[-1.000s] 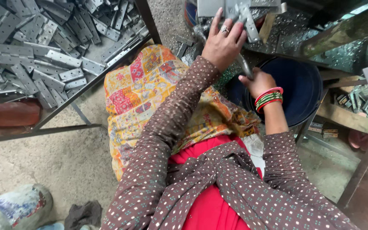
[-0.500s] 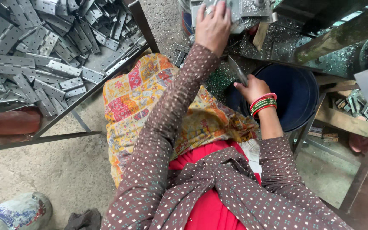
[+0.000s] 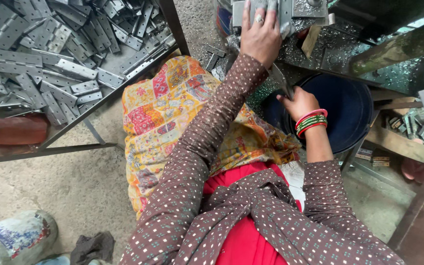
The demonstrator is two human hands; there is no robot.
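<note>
Two hands work apart: the left hand (image 3: 260,35) lies spread on a grey metal plate (image 3: 304,11) at the machine bed, fingers pressed flat; the right hand (image 3: 299,102) pinches a thin metal strip (image 3: 281,81) above the blue bucket (image 3: 349,105). Sharp edges could cut the fingers, I judge. Since the earlier frame, the left hand has reached farther up.
</note>
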